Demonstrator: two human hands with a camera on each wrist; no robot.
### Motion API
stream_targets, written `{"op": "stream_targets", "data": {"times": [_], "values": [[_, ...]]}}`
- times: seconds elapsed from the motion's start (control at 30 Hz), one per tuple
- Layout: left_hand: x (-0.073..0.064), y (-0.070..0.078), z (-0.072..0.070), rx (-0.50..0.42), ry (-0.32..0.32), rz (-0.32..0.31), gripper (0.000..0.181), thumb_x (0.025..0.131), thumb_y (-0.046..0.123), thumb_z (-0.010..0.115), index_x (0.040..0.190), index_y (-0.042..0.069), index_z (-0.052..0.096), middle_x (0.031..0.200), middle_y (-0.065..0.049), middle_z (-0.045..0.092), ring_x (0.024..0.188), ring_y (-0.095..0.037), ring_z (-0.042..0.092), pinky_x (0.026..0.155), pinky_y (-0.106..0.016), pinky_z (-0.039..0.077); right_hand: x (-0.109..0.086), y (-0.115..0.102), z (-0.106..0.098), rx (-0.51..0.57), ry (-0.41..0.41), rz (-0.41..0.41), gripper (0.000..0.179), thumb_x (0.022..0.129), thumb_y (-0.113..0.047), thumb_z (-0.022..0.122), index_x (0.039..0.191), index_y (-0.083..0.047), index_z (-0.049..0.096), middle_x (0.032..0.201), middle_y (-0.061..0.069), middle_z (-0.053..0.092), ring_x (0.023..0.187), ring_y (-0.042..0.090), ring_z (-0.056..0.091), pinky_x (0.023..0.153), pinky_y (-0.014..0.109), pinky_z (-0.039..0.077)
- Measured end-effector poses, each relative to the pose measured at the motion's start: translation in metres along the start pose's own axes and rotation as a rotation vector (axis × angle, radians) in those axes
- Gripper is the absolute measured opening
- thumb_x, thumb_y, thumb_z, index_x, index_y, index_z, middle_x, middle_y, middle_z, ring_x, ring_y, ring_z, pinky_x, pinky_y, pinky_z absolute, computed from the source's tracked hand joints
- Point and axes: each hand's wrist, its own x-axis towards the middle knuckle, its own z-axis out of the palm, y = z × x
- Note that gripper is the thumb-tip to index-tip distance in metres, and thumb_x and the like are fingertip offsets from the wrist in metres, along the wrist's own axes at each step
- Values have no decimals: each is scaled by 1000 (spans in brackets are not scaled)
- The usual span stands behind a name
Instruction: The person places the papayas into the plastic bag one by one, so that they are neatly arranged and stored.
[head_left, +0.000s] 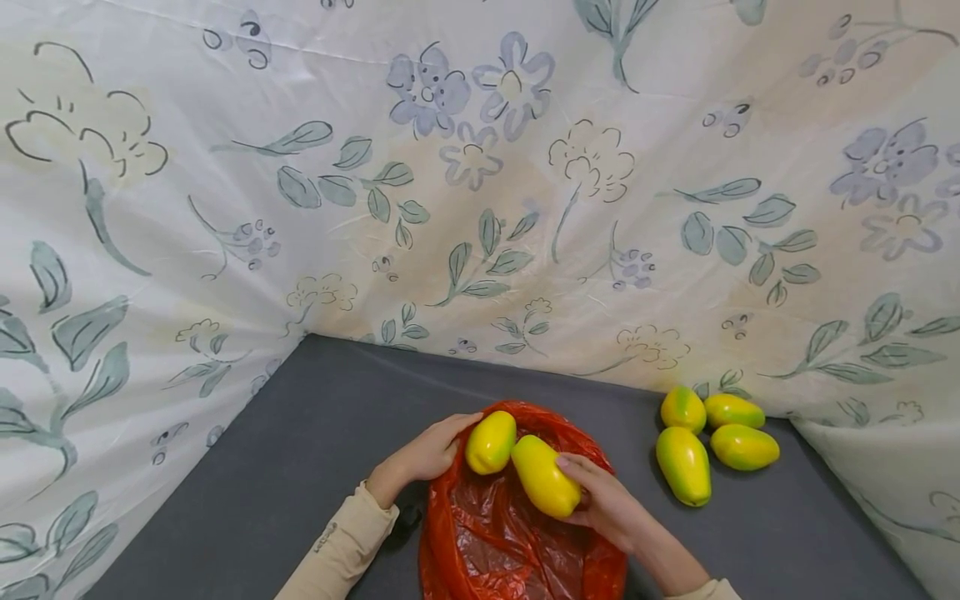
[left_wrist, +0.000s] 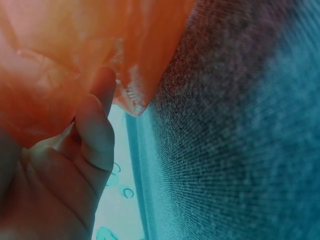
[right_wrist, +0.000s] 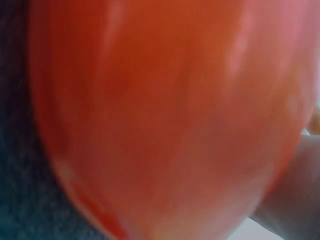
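A red plastic bag [head_left: 495,533] lies with its mouth spread wide. My left hand [head_left: 429,450] grips the bag's left rim; in the left wrist view its curled fingers [left_wrist: 95,125] pinch the thin plastic. Just inside that rim, near the left fingertips, sits a yellow-green papaya [head_left: 491,443]. Over the bag's opening, my right hand [head_left: 603,504] holds a second papaya [head_left: 546,477], thumb on top and fingers beneath. Red plastic [right_wrist: 165,125] fills most of the right wrist view and hides the right fingers there.
Several more papayas [head_left: 684,467] are grouped on the dark grey tabletop [head_left: 315,433] to the right of the bag. A small black object [head_left: 402,523] lies beside the left sleeve. Flowered cloth [head_left: 480,233] hangs behind and at both sides.
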Motion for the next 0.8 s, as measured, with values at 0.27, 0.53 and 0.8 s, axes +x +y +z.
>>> {"op": "stream_targets", "data": {"times": [0.27, 0.53, 0.8], "values": [[0, 1, 1, 6, -6, -8, 51, 91, -8, 47, 141, -7, 39, 136, -21, 46, 125, -35, 45, 102, -50, 36, -2, 3, 6, 16, -36, 20, 75, 98, -43, 48, 146, 5, 16, 132, 20, 40, 104, 26, 52, 87, 46, 47], [-1, 0, 1, 0, -13, -21, 51, 92, -7, 48, 142, -6, 38, 137, -21, 45, 126, -35, 44, 103, -49, 35, -5, 9, 14, 29, -84, 46, 76, 97, -42, 51, 145, 6, 18, 131, 18, 44, 102, 24, 54, 87, 44, 48], [-2, 3, -1, -15, -17, -25, 51, 92, -7, 47, 142, -6, 39, 137, -21, 46, 125, -36, 44, 102, -51, 36, -7, 12, 30, 49, -113, 114, 78, 96, -42, 51, 146, 5, 15, 133, 22, 41, 104, 28, 53, 85, 45, 48]]}}
